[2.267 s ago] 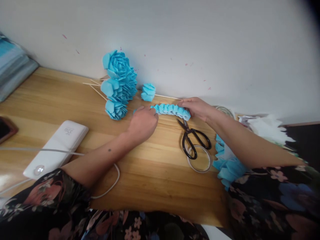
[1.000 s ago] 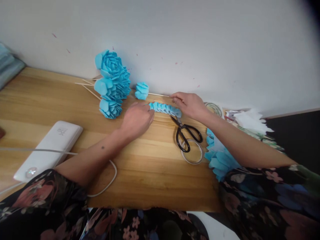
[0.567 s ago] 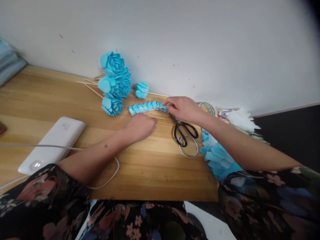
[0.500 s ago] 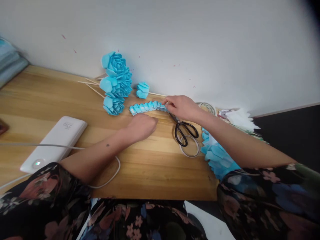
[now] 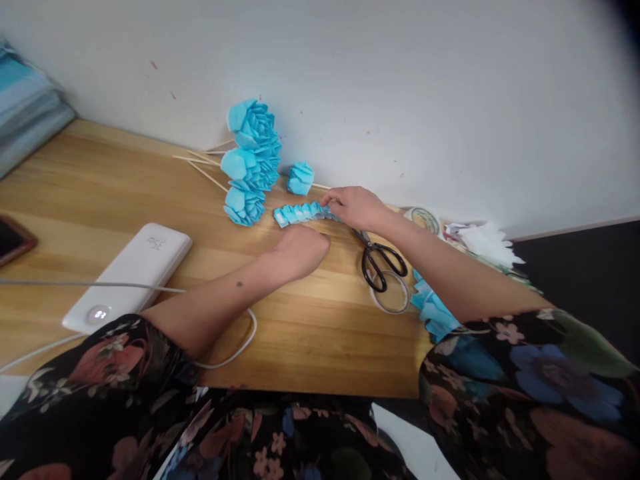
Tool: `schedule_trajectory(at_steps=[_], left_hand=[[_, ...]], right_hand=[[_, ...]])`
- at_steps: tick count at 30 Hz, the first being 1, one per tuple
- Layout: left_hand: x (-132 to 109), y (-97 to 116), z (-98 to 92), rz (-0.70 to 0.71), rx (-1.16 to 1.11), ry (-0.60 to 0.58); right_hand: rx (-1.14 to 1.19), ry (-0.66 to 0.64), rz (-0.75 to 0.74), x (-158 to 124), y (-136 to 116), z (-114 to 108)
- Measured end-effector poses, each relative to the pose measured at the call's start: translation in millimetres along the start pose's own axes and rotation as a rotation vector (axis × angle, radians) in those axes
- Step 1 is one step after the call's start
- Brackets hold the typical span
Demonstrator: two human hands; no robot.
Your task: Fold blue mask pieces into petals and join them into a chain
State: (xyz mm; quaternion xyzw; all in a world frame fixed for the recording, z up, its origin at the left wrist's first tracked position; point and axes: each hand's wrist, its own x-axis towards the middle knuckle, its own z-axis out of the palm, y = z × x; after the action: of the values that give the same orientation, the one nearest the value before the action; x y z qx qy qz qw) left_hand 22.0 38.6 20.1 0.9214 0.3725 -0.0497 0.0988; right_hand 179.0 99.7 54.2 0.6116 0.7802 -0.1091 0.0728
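Observation:
A strip of overlapping blue paper petals [image 5: 301, 213] lies on the wooden table [image 5: 320, 347] near the wall. My right hand [image 5: 356, 208] is closed on the strip's right end. My left hand [image 5: 300, 252] rests on the table just in front of the strip, fingers curled under, and whatever it holds is hidden. Finished blue paper flowers on thin wooden sticks [image 5: 251, 163] lie to the left of the strip. A small blue paper bud [image 5: 301, 179] sits by the wall behind it.
Black scissors [image 5: 380, 258] lie across a roll of clear tape [image 5: 391, 298] to the right. More blue paper petals [image 5: 434, 310] and white paper [image 5: 487, 243] lie at the right edge. A white power bank [image 5: 133, 273] with a cable [image 5: 235, 350] sits on the left, a phone [image 5: 13, 239] at far left.
My left hand let go of the strip's left end and dropped to the table in front of it. My right hand slid left along the strip, which now looks shorter and more bunched.

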Motion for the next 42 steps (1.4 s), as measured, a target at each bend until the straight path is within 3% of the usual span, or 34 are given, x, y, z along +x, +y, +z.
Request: schedule_trajectory(at_steps=[13, 19, 24, 29, 35, 38, 42], left_hand=[[-1, 2, -4.2, -0.013, -0.031, -0.001], [0, 1, -2.6, -0.011, -0.009, -0.005], [0, 1, -2.6, -0.004, 0.001, -0.007], [-1, 4, -3.3, -0.02, -0.006, -0.028], [-2, 5, -0.5, -0.041, -0.001, -0.003], [-2, 4, -0.8, -0.047, 0.027, -0.007], [-3, 3, -1.3, -0.045, 0.048, -0.011]], right_hand=[[-0.013, -0.051, -0.002, 9, -5, 7], [0.211, 0.132, 0.039, -4, 7, -7], [0.363, 0.258, 0.047, -32, 8, -6], [0.319, 0.35, 0.079, -78, -1, 24], [0.099, 0.471, -0.096, -135, 8, 76], [0.069, 0.56, -0.026, -156, 19, 96], [0.04, 0.581, 0.013, -171, 21, 115]])
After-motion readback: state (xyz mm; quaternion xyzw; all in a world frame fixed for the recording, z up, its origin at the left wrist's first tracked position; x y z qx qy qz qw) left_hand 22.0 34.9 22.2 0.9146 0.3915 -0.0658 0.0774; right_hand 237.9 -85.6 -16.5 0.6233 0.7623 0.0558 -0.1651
